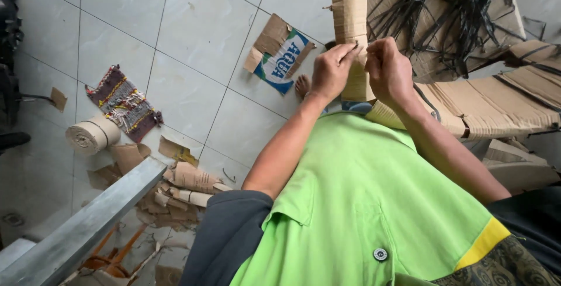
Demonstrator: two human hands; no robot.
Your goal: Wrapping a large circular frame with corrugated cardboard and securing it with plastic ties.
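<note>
A long strip of brown cardboard (349,5) runs upright from the top edge down to my hands. My left hand (332,71) is closed on its left side, fingers curled over the edge. My right hand (388,69) grips the same strip on its right side, close beside the left. The strip's lower end (356,90) shows just below my hands. My green shirt (362,204) fills the foreground, and a bare foot (302,85) shows on the floor past my left wrist.
Flattened cardboard sheets (497,104) and a tangle of black plastic straps (450,11) lie at right. A torn printed carton piece (279,54), a woven mat (123,103), a rolled cardboard bundle (92,135), cardboard scraps (181,189) and a grey metal beam (82,227) sit on the tiled floor.
</note>
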